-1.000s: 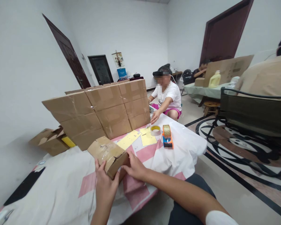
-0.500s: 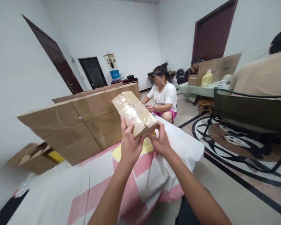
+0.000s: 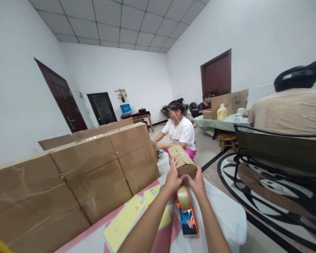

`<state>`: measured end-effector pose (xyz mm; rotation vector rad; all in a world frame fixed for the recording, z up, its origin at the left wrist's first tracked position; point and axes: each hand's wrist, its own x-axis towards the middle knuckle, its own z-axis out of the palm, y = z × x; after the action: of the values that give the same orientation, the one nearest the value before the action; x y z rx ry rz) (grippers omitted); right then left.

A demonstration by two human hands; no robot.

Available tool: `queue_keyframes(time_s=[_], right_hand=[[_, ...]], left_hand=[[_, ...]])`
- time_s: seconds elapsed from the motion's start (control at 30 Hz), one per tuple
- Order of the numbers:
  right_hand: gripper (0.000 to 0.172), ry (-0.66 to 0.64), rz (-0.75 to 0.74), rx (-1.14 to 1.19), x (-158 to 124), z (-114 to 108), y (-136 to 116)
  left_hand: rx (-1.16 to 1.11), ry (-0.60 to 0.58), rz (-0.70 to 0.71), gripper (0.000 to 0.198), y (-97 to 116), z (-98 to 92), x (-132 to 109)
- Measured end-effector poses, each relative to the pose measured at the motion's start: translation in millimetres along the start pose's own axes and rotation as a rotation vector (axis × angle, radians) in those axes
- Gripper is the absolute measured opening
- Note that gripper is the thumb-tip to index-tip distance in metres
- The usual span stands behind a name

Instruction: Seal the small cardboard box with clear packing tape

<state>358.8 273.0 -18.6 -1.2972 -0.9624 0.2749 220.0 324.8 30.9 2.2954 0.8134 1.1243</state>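
A small brown cardboard box [image 3: 183, 159] with shiny clear tape across its top is held up over the table. My left hand [image 3: 174, 177] grips its near left side, fingers against the cardboard. Closed on the near right corner is my right hand [image 3: 197, 181]. Just below the box, a tape dispenser [image 3: 187, 218] with an orange and blue body and a roll of tape lies on the cloth. Yellow printed sheets [image 3: 126, 219] lie to the left, partly covered by my left forearm.
A wall of large cardboard [image 3: 92, 172] stands along the table's left side. Across the table sits a person in a white shirt [image 3: 183, 131]. To the right are a dark chair [image 3: 279, 144], a seated person's back [image 3: 289, 109] and a wooden stool [image 3: 226, 140].
The box has shifted right and is turned more level, with both hands still on it. My view has tilted up, and the tape dispenser now shows beneath the box.
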Motion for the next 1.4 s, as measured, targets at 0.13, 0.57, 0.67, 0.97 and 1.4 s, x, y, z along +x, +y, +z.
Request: queue_keyframes(time_s=[0.13, 0.57, 0.67, 0.97, 1.4], right_hand=[[0.066, 0.047, 0.167, 0.168, -3.3, 23.8, 22.9], [0.039, -0.186, 0.509, 0.358, -33.6, 16.2, -4.8], [0.040, -0.276, 0.451, 0.338, -43.0, 17.9, -10.3], [0.044, -0.227, 0.342, 0.269, -47.2, 1.3, -26.0], [0.045, -0.395, 0.360, 0.146, -56.7, 5.8, -37.0]], left_hand=[[-0.034, 0.061, -0.102, 0.092, -28.5, 4.3, -0.8], [-0.012, 0.285, -0.278, 0.076, -45.1, 8.9, -4.1], [0.016, 0.287, -0.274, 0.077, -45.5, 8.7, -1.9], [0.148, 0.256, -0.265, 0.075, -45.8, 4.5, 2.2], [0.237, 0.308, -0.341, 0.077, -42.3, 12.5, 10.9]])
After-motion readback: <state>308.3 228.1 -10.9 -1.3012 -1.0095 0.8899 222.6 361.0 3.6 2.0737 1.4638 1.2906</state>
